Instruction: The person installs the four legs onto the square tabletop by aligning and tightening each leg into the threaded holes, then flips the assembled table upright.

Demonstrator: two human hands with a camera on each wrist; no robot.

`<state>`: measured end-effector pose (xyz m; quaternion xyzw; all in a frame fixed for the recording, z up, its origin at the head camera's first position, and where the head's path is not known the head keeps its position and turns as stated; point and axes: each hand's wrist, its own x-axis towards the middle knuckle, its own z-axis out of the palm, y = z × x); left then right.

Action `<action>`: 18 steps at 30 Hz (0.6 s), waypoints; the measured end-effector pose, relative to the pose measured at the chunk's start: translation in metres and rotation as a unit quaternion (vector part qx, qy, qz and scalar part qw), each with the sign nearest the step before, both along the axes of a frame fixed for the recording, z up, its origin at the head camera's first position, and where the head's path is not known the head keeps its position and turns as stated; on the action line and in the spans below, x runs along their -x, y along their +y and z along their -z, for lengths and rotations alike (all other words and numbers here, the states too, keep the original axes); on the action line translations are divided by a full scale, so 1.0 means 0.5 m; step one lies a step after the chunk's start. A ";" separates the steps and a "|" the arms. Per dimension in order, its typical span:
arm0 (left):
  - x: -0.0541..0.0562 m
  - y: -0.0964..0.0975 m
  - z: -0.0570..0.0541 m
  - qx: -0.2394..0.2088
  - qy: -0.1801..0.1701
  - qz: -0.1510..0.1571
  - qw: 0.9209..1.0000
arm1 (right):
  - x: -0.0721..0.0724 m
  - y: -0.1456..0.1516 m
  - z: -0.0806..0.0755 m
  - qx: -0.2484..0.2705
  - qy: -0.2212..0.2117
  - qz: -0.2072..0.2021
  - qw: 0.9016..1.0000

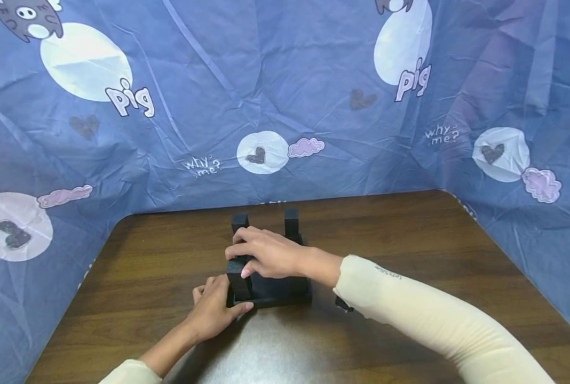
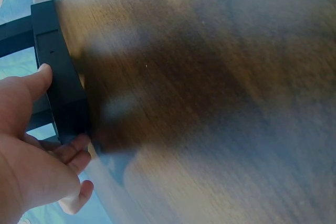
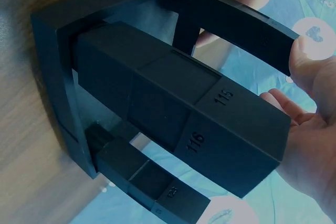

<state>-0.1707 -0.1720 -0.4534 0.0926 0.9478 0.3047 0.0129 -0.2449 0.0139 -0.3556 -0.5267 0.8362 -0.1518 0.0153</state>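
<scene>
A black frame [image 1: 280, 302] with several upright square posts stands on the table. My left hand [image 1: 211, 312] grips the frame's near left corner, its thumb on the front edge and its fingers around the side. My right hand [image 1: 270, 255] reaches across from the right and holds the top of the near left post [image 1: 239, 282], its thumb against the post's end. In the right wrist view, a thick post [image 3: 184, 108] marked 115 and 116 stands closest to the camera. A thinner numbered post [image 3: 152, 187] is below it. My right hand and sleeve partly hide the frame in the head view.
A small black piece [image 1: 343, 304] lies on the table, partly behind the cream right sleeve [image 1: 424, 309]. The brown wooden table [image 1: 395, 224] reaches back to a blue patterned cloth [image 1: 275, 69] hanging behind it and at the sides.
</scene>
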 end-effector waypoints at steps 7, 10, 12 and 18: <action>-0.001 -0.001 -0.002 -0.001 0.003 0.002 1.000 | -0.001 0.002 -0.002 0.000 -0.011 0.002 1.000; -0.002 -0.001 -0.002 0.001 0.000 0.002 1.000 | -0.002 0.005 -0.005 0.002 -0.028 0.000 1.000; -0.002 -0.001 -0.002 0.005 0.000 0.002 1.000 | -0.002 0.008 -0.009 0.002 -0.036 -0.004 0.999; -0.001 -0.006 -0.006 0.009 0.004 0.007 1.000 | 0.001 0.021 -0.025 0.008 -0.030 0.003 1.000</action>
